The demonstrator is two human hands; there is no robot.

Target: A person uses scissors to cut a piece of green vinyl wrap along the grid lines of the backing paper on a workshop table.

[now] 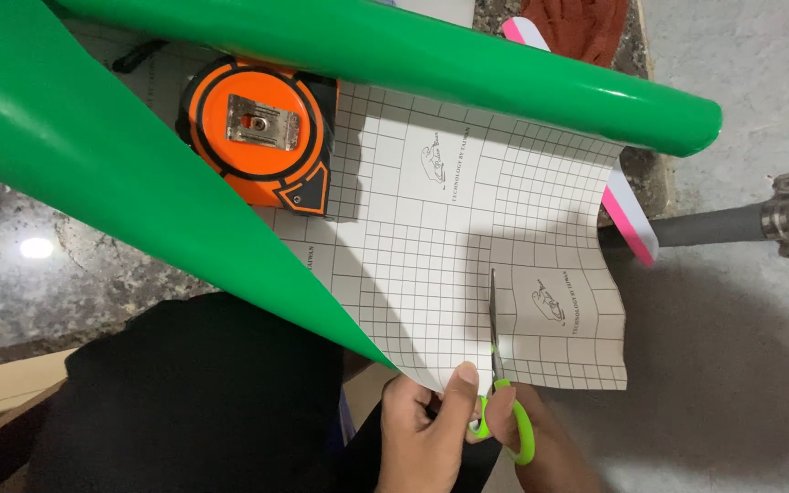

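A glossy green vinyl sheet (93, 155) lies with its white gridded backing (431, 228) facing up, its far end curled into a roll (413, 55). My left hand (422, 429) pinches the near edge of the backing, thumb on top. My right hand (545, 452) grips green-handled scissors (513, 420). Their blades (493, 310) are nearly closed and stand in a slit running up from the sheet's near edge. An orange and black tape measure (262, 132) rests on the backing at the upper left.
The sheet overhangs a speckled stone counter (11, 274). A pink and white strip (627, 215) pokes out under the sheet's right side. A grey pipe (741, 224) runs over the grey floor (741, 383). Reddish cloth (586, 23) lies at the top. My black clothing (194, 402) fills the lower left.
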